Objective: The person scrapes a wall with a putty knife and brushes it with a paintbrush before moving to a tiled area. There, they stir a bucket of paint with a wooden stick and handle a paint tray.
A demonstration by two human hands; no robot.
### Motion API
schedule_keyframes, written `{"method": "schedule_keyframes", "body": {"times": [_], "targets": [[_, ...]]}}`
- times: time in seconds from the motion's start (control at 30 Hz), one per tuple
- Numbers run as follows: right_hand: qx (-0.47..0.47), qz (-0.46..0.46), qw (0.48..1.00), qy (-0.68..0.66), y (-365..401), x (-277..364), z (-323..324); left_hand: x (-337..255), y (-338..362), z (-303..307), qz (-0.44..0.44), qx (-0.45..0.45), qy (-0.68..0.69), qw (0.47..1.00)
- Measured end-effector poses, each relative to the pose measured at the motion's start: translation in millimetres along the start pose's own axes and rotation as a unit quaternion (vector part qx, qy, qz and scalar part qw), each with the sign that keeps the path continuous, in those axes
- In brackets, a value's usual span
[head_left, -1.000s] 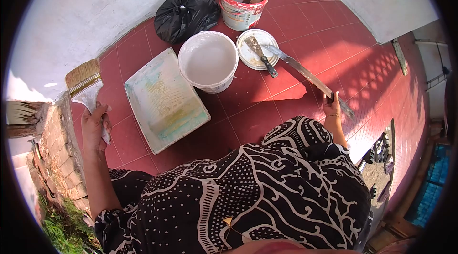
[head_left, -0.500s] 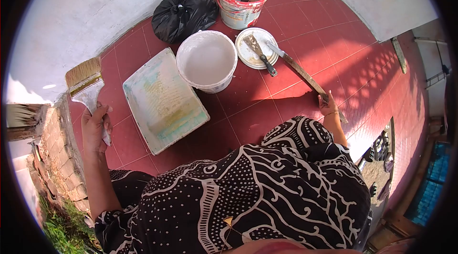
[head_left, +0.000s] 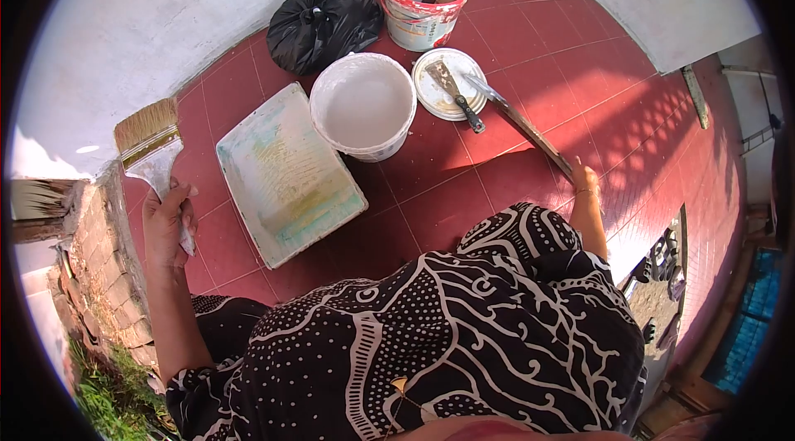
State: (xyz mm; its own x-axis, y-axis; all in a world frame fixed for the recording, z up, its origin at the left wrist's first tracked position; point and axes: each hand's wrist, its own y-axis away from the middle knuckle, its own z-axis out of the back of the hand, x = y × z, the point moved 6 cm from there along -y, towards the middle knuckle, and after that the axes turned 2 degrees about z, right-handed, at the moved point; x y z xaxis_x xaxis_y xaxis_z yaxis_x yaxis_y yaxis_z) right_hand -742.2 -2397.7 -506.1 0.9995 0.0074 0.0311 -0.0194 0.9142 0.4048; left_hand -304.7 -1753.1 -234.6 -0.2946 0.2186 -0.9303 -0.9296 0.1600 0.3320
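My left hand (head_left: 170, 221) is closed round the handle of a wide paintbrush (head_left: 151, 139), held bristles up at the left. At the right, my right hand (head_left: 585, 180) has its fingers around the near end of a long wooden stick (head_left: 534, 134). The stick's far, whitish end reaches the edge of a white lid (head_left: 426, 93). On that lid lies a scraper (head_left: 455, 96) with a dark handle. Between my hands stand a white bucket (head_left: 364, 110) of pale paint and a paint tray (head_left: 281, 184) with yellowish and green stains.
A tied black plastic bag (head_left: 323, 23) rests against the white wall (head_left: 207, 10). Beside it stands a red-rimmed bucket (head_left: 422, 19) with tools in it. Red floor tiles (head_left: 530, 43) spread around. Rough brickwork (head_left: 108, 275) and grass (head_left: 108, 391) border the left side.
My right hand has shifted slightly right and turned, its back now more toward me, and the stick has swung a little with it. My left hand and the paintbrush stay nearly still.
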Motion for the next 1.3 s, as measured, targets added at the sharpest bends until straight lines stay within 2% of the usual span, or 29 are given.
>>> {"method": "schedule_keyframes", "body": {"times": [0.1,0.13,0.23,0.33,0.43,0.47,0.6,0.7,0.83,0.93,1.03,1.3], "targets": [[-0.055,-0.005,0.997,0.061,57,55,53,0,-1,0,-0.001,0.002,0.002,1.0],[-0.075,0.073,0.993,0.057,53,66,50,1,-1,0,-0.003,0.004,0.002,1.0],[-0.015,0.247,0.969,-0.015,56,98,26,-2,0,-1,-0.006,0.002,0.003,1.0],[-0.044,0.252,0.961,0.104,63,119,3,-1,0,-3,-0.007,0.011,0.01,1.0],[-0.119,0.29,0.95,0.005,46,117,-14,-4,2,-3,-0.004,0.018,0.002,1.0],[-0.124,0.26,0.957,-0.018,46,112,-13,-4,3,-1,-0.005,0.012,-0.002,1.0],[-0.141,0.273,0.946,-0.105,49,113,4,0,-1,4,-0.005,0.007,-0.005,1.0],[-0.066,0.291,0.947,-0.123,45,120,15,0,0,3,-0.002,0.002,-0.002,1.0],[0.102,0.233,0.955,-0.155,26,125,-2,1,-2,-2,0.001,0.008,0.005,1.0],[0.11,0.245,0.954,-0.136,41,130,-8,3,-4,-1,0.008,0.001,-0.001,1.0],[-0.017,0.286,0.958,-0.019,43,134,-6,5,-6,-2,0.009,-0.011,-0.006,1.0],[-0.044,0.318,0.946,0.036,43,138,-14,5,-6,-2,0.014,-0.011,-0.007,1.0]]}}
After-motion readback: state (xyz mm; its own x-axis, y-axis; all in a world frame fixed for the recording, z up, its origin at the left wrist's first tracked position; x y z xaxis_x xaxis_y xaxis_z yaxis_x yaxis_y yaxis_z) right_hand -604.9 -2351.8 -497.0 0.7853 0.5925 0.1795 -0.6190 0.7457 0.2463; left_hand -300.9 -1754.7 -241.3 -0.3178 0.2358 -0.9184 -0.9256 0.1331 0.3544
